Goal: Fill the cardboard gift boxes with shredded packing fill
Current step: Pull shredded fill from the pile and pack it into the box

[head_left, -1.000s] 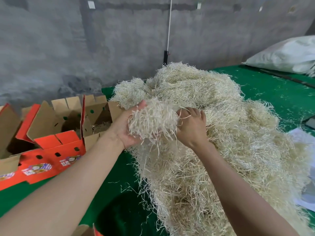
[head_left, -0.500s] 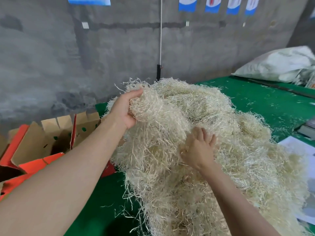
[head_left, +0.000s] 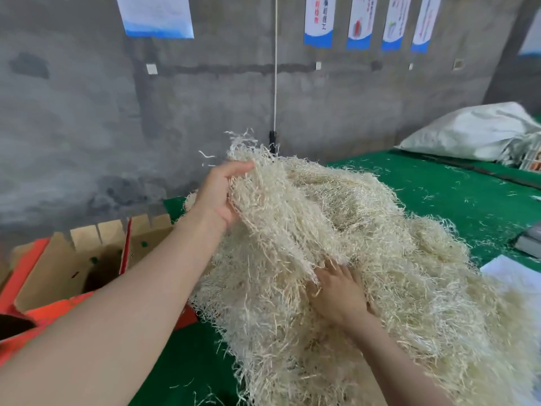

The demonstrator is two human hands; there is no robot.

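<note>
A big heap of pale shredded fill (head_left: 409,276) lies on the green table (head_left: 456,194). My left hand (head_left: 218,194) is raised and grips a thick sheet of the fill, lifted above the heap's left side. Lower down, my right hand (head_left: 336,291) digs into the fill beneath that sheet, its fingertips buried in the strands. Open cardboard gift boxes (head_left: 87,259), brown inside and red outside, stand at the left, partly hidden behind my left forearm.
A grey concrete wall with posters runs behind the table. A white sack (head_left: 474,133) lies at the back right. White paper (head_left: 515,276) and a dark flat object (head_left: 530,241) sit by the right edge. Loose strands dot the green cloth.
My left hand has lifted the clump higher and away from the heap, stretching it into a sheet. My right hand let go of it and dropped lower into the fill.
</note>
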